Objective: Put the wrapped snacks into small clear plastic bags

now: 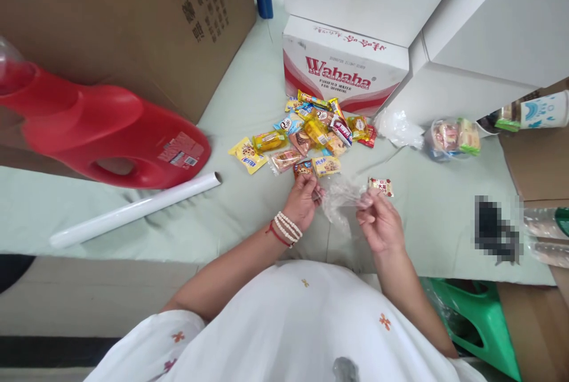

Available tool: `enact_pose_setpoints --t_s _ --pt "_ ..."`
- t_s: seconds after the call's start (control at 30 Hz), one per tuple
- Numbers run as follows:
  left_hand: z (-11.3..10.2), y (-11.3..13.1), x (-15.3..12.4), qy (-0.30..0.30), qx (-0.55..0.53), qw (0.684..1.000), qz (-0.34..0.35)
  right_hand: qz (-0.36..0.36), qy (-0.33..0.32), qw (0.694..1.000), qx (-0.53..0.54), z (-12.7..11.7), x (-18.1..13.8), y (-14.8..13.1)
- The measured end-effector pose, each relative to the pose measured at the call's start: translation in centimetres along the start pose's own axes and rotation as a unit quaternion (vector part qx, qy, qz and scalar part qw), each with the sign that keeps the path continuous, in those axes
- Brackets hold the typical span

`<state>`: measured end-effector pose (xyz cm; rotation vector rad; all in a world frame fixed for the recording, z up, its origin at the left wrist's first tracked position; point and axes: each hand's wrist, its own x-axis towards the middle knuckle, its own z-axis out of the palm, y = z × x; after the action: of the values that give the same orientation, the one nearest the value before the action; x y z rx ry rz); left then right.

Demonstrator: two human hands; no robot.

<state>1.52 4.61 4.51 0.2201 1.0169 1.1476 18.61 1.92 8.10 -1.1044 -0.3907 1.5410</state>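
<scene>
My left hand (303, 199) and my right hand (379, 223) both pinch the edges of a clear plastic bag (340, 197), held between them just above the pale green cloth (249, 204). A bead bracelet and a red string sit on my left wrist. A small red-and-white snack packet (381, 186) lies just beyond my right fingertips. A heap of wrapped snacks (311, 136) lies farther out, with a brown packet (303, 168) and a cookie packet (326, 165) closest to my left hand.
A red detergent jug (106, 133) lies on its side at left, beside a white roll (133, 210). Behind it is a large cardboard box (146, 21), and behind the snacks a Wahaha carton (342, 65) with white boxes (466, 32). A filled snack bag (451, 138) sits right, a green stool (475, 317) lower right.
</scene>
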Motion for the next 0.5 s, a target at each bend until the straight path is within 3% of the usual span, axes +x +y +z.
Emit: enact_pose_setpoints --t_s 0.17,0.23,0.37,0.43,0.5 --pt "-0.5 0.0 0.4 0.072 0.032 0.994 0.081 -0.174 0.139 0.971 -0.090 -3.5 1.3 -2.1" --pt "-0.4 -0.5 0.2 0.076 0.047 0.989 0.120 -0.128 0.136 0.970 -0.157 -4.1 0.7 -1.4" --pt "0.1 -2.1 -0.5 0.048 0.074 0.982 0.166 0.123 0.018 0.960 -0.251 -3.0 -0.7 2.2" --pt "0.1 -2.8 -0.9 0.023 0.100 0.978 0.180 0.121 0.004 0.956 -0.266 -1.8 -0.7 3.9" --pt "-0.3 -3.1 -1.1 0.016 0.123 0.975 0.186 0.055 0.022 0.961 -0.272 -1.0 -0.3 4.4"
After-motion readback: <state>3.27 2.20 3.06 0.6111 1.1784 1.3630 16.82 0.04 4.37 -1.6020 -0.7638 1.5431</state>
